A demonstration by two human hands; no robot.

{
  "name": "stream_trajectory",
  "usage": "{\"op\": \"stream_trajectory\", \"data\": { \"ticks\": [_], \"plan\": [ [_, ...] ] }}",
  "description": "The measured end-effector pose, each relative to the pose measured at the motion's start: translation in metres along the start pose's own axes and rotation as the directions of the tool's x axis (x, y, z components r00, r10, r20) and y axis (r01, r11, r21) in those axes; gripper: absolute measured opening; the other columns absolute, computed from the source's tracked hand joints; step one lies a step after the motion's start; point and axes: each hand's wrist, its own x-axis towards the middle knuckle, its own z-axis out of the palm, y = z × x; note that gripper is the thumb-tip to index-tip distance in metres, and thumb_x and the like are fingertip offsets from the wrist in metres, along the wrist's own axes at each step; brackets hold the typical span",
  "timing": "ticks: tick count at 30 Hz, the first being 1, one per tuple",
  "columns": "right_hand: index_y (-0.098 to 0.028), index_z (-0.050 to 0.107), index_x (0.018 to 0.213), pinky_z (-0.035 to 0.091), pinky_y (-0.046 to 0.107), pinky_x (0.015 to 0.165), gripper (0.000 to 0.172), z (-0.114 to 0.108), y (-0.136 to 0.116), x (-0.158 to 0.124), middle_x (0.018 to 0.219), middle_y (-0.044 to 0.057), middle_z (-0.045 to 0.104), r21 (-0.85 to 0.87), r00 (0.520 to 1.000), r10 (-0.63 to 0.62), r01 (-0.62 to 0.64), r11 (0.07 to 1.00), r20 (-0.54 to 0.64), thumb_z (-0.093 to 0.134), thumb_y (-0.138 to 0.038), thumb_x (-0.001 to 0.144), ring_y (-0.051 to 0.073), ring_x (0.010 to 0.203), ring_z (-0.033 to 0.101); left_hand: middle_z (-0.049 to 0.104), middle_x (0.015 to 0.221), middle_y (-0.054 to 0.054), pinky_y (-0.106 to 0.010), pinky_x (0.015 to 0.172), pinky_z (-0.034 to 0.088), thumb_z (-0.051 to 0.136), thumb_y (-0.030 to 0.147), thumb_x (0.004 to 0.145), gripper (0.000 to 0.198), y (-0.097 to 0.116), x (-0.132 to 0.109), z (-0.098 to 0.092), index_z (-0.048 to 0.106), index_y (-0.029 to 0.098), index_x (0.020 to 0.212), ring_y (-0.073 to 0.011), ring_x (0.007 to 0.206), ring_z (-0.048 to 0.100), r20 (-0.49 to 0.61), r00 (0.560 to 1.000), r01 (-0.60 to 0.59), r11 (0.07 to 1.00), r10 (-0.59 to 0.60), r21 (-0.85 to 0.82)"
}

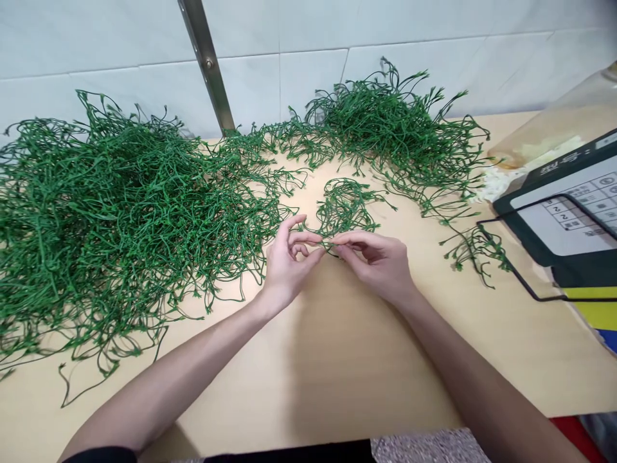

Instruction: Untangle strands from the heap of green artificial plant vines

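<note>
My left hand (pixel 288 262) and my right hand (pixel 380 263) meet at the middle of a pale wooden table (pixel 337 360). Both pinch the base of a small bunch of green plastic stems (pixel 344 207) that fans out away from me. The fingertips of the two hands touch around the stems. A large tangled heap of the same green stems (pixel 110 212) covers the left of the table, close to my left hand. A second heap (pixel 390 125) lies at the back, beyond the bunch.
A few loose stems (pixel 475 247) lie right of my right hand. A clear bag of white pieces (pixel 540 145) and a dark device with a printed label (pixel 563 212) sit at the right edge. A metal bar (pixel 207 61) leans on the white tiled wall.
</note>
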Motion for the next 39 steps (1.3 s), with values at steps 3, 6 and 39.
{"op": "stream_trajectory", "data": {
  "ticks": [3, 6, 39],
  "plan": [
    [-0.023, 0.075, 0.083, 0.064, 0.033, 0.072, 0.006, 0.0, -0.001, 0.0, 0.084, 0.004, 0.077, -0.006, 1.0, -0.026, 0.026, 1.0, 0.015, 0.069, -0.025, 0.082, 0.019, 0.076, 0.073, 0.071, 0.078, 0.002, -0.017, 0.053, 0.04, 0.081, 0.021, 0.069, 0.044, 0.0, -0.002, -0.001, 0.057, 0.02, 0.106, -0.0044, 0.052, 0.05, -0.024, 1.0, -0.002, 0.997, 0.004, 0.083],
    [-0.024, 0.075, 0.084, 0.064, 0.033, 0.072, 0.007, 0.0, -0.001, 0.0, 0.085, 0.003, 0.078, -0.021, 0.999, -0.042, 0.042, 0.999, -0.005, 0.068, -0.023, 0.082, 0.019, 0.075, 0.073, 0.072, 0.075, 0.003, -0.019, 0.048, 0.035, 0.08, 0.024, 0.072, 0.03, 0.001, -0.004, -0.002, 0.062, 0.02, 0.095, -0.0044, 0.046, 0.043, -0.004, 0.998, -0.062, 0.97, 0.064, 0.234],
    [-0.023, 0.071, 0.099, 0.061, 0.031, 0.071, 0.021, -0.007, 0.011, 0.004, 0.09, 0.004, 0.077, -0.402, 0.923, -0.377, 0.316, 0.86, -0.081, 0.064, -0.011, 0.083, 0.017, 0.072, 0.072, 0.067, 0.084, -0.001, -0.024, 0.072, 0.049, 0.05, 0.034, 0.097, 0.017, -0.007, -0.005, -0.005, 0.05, 0.023, 0.11, -0.0122, 0.078, 0.065, -0.074, 0.966, -0.225, 0.951, 0.246, 0.214]
  ]
}}
